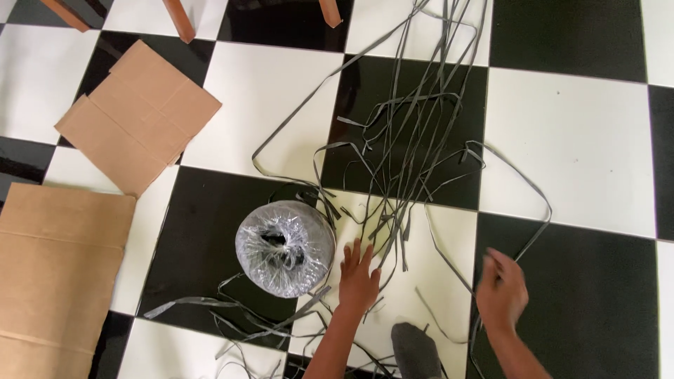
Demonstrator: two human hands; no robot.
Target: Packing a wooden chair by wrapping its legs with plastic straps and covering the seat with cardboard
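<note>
At the far left, flattened cardboard sheets (60, 267) lay on the black-and-white checkered floor (576, 140), with a smaller folded piece of cardboard (137, 116) above them. Wooden furniture legs (181, 20) showed at the top edge.

Next came the roll of grey strapping (285, 248), a rounded spool wrapped in clear film, sitting on the floor with its hollow core facing up. It looked fairly dense and probably heavy for its size; the film seemed slick, so the core or the underside would likely give the surest hold.

Just to its right, the left hand (358, 281) lay flat on a white tile, fingers spread, pressing down on the near ends of the loose grey strips (414, 140). These fanned up and away across the tiles in a tangle. They appeared thin, light and springy, holding loops and kinks rather than lying limp, and likely smooth enough to slide through a loose grip; pinching near an end would seem best.

A grey-socked foot (415, 347) rested at the bottom edge.

Furthest right, the right hand (501, 291) was blurred, fingers curled together, apparently pinching one strip over a black tile.
</note>
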